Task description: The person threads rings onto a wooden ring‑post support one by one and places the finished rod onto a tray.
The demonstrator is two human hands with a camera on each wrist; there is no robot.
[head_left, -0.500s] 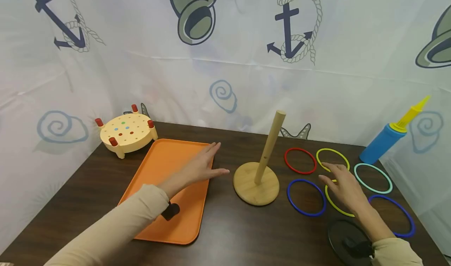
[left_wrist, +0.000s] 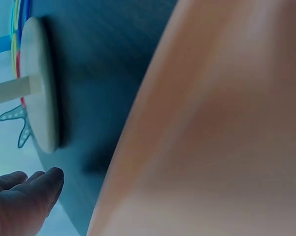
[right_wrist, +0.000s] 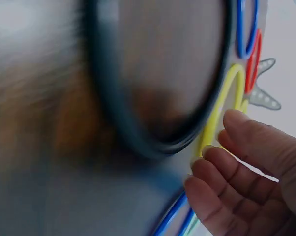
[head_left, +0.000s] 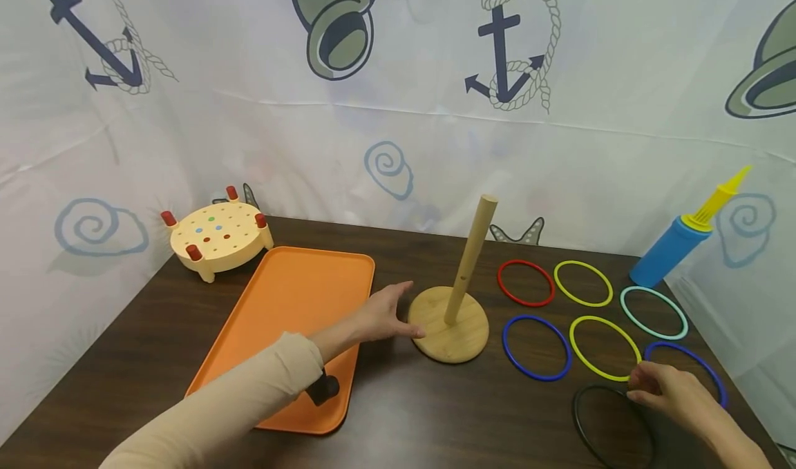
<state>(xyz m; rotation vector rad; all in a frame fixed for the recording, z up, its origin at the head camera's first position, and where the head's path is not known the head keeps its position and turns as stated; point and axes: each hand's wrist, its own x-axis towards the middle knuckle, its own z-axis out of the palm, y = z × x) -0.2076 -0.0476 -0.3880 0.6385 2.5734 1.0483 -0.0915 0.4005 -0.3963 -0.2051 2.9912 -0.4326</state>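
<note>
A wooden stand, a round base (head_left: 432, 317) with an upright post (head_left: 470, 262), stands mid-table. My left hand (head_left: 384, 316) is at the base's left side, its thumb tip overlapping the base's edge. Its fingers (left_wrist: 20, 199) look apart from the disc in the left wrist view; contact cannot be told. At the near right, my right hand (head_left: 678, 394) hovers with loosely bent fingers and holds nothing. It is nearest a black ring (head_left: 577, 417), a yellow ring (head_left: 595, 318) and a blue ring (head_left: 671, 345), partly covering the black and blue ones.
Further rings lie flat: red (head_left: 525, 262), another yellow (head_left: 581, 262), pale green (head_left: 647, 289) and another blue (head_left: 535, 316). An orange tray (head_left: 317, 289) lies left of the stand. Behind it is a round stool-shaped wooden board (head_left: 220, 231); a blue-yellow pump (head_left: 668, 251) leans at back right.
My left hand has come right and nearer, from above the tray's edge to the stand's base. My right hand has drawn back from the yellow rings to near the black ring.
</note>
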